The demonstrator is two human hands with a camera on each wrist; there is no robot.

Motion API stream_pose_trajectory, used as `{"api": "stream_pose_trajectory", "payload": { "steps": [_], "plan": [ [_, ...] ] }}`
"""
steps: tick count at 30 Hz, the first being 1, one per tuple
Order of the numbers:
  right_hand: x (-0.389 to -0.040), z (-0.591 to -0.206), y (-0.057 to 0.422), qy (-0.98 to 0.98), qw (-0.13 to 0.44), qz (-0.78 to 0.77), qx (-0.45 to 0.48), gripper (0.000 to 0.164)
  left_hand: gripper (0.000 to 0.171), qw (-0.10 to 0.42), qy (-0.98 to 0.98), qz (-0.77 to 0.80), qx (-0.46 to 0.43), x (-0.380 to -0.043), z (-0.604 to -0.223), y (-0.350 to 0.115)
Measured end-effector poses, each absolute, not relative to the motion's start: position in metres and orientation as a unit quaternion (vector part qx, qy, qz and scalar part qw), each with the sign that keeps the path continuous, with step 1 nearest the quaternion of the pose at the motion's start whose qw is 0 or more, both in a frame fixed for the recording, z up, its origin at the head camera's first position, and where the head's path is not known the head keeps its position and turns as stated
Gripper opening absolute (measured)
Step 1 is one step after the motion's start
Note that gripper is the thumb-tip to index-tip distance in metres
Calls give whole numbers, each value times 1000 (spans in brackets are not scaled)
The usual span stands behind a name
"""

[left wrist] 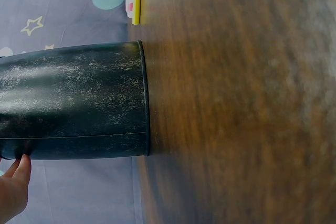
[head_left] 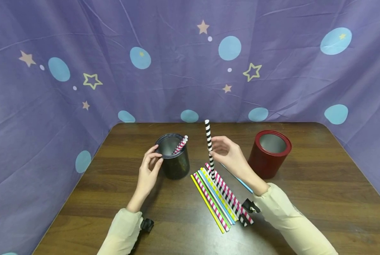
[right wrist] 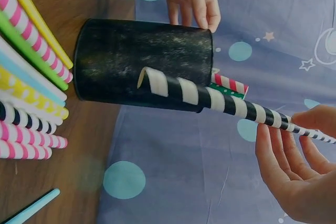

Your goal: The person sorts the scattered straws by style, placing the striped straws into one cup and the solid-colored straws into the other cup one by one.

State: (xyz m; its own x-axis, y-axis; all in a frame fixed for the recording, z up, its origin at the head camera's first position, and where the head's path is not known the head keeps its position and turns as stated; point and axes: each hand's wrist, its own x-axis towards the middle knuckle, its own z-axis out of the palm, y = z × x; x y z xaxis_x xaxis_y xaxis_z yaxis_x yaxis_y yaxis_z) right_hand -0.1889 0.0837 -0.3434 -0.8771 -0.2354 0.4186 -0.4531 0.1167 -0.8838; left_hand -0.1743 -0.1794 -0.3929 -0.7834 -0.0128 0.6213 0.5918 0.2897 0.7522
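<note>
In the head view my right hand (head_left: 229, 156) pinches a black-and-white striped paper straw (head_left: 208, 136) between thumb and fingertips. The straw stands nearly upright, its lower end overlapping the loose straws in this view. From the right wrist, its hollow end (right wrist: 152, 81) shows in front of a black can (right wrist: 121, 51), with my thumb and fingers farther up the straw. My left hand (head_left: 148, 173) rests its relaxed fingertips against the left side of that black can (head_left: 175, 166), near the rim. Inside the can lean several red-and-white striped straws (head_left: 180, 145), their tops above the rim.
Several loose straws (head_left: 215, 202) in yellow, pink, green, blue and black stripes lie side by side on the wooden table (head_left: 94, 202). Apart from them, a blue straw (head_left: 244, 185) lies under my right forearm. A red can (head_left: 266, 163) stands at the right; a purple curtain (head_left: 177, 92) hangs behind.
</note>
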Motion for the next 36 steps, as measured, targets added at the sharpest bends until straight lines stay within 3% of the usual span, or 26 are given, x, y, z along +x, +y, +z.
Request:
{"api": "stream_pose_trajectory", "payload": {
  "steps": [36],
  "plan": [
    [-181, -321, 46, -577, 117, 782, 204, 23, 13, 270, -749, -572, -196, -176, -395, -180]
  ]
}}
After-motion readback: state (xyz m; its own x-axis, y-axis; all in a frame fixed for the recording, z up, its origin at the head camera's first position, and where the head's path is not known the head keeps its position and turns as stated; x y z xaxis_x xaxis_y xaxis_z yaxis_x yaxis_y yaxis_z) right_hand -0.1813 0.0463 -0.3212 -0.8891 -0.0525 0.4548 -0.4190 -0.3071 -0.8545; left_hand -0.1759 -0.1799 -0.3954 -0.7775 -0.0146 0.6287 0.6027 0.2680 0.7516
